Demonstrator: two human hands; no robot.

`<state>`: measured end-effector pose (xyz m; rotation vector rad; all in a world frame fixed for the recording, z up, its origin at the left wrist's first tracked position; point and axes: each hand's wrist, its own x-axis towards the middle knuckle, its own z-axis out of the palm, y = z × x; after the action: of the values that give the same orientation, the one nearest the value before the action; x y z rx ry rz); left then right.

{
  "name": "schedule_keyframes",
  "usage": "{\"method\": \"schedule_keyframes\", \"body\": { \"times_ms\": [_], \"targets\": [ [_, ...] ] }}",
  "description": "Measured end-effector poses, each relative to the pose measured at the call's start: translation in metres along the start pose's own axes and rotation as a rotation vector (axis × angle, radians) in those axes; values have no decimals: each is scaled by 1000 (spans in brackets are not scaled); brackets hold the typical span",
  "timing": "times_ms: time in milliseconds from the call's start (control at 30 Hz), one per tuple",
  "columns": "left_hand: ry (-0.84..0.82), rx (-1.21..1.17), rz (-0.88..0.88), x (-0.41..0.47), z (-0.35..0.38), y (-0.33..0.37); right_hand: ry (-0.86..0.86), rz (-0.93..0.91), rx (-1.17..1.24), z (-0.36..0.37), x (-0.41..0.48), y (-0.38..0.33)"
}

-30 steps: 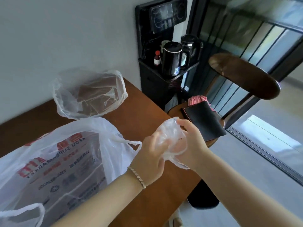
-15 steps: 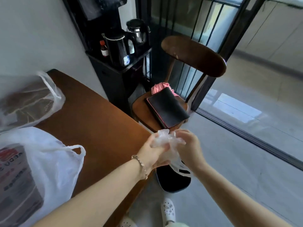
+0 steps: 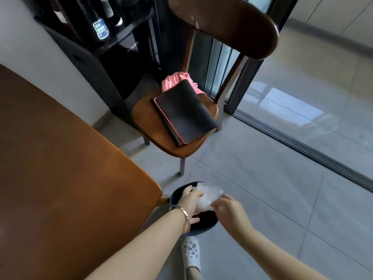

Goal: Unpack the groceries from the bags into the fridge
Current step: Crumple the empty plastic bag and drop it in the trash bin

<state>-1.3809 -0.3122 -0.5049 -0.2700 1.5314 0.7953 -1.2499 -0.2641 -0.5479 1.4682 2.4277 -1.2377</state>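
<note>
A crumpled clear plastic bag (image 3: 207, 196) is held between both hands, just above a dark round bin (image 3: 203, 224) on the floor beside the table corner. My left hand (image 3: 190, 203), with a bracelet on the wrist, grips the bag's left side. My right hand (image 3: 230, 209) pinches its right side. The grocery bags and the fridge are out of view.
A brown wooden table (image 3: 60, 168) fills the left. A wooden chair (image 3: 175, 126) ahead carries a black folder (image 3: 184, 112) and a pink cloth (image 3: 177, 80). A dark cabinet (image 3: 101, 47) stands behind it. Grey floor tiles and a sliding-door track (image 3: 302, 150) lie to the right. My white shoe (image 3: 190, 253) is below the bin.
My view has tilted down and right; the grocery bags on the table have left the frame. Both hands have lowered the crumpled clear bag from table height to just above the bin.
</note>
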Motion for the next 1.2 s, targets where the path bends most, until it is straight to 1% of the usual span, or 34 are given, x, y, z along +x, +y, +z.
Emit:
{"method": "schedule_keyframes", "body": {
  "times_ms": [67,100,167,233,300,367,500,600,667,833,900,933,1067,1133,1200],
  "targets": [
    [102,155,35,43,-2,-17,-125,113,-73,33,22,24],
    [157,192,32,66,-4,-27,-178,156,-118,49,31,34],
    [207,188,-1,91,-8,-37,-259,224,-161,75,48,48],
    [212,149,-30,108,-14,-44,-317,285,-157,96,60,59],
    [243,165,-38,126,-22,-53,-361,325,-136,109,65,66],
    [269,198,-53,137,-29,-57,-384,345,-135,113,67,71],
    [308,216,-52,123,-40,-49,-330,352,-132,98,63,61],
    [284,183,-58,99,-37,-32,-325,299,-161,72,57,41],
    [201,190,-59,73,-29,-19,-330,271,-181,51,53,22],
    [148,238,46,1,-10,11,-428,161,-308,-19,43,-52],
    [99,231,94,-41,-10,28,-423,100,-370,-50,34,-91],
    [104,233,146,-62,-14,36,-416,57,-406,-64,29,-111],
    [206,224,416,-138,-63,46,-429,-159,-497,-96,0,-195],
    [323,345,548,-171,-105,37,-412,-269,-562,-94,-16,-234],
    [466,495,651,-201,-151,21,-396,-338,-604,-83,-35,-273]
  ]
}}
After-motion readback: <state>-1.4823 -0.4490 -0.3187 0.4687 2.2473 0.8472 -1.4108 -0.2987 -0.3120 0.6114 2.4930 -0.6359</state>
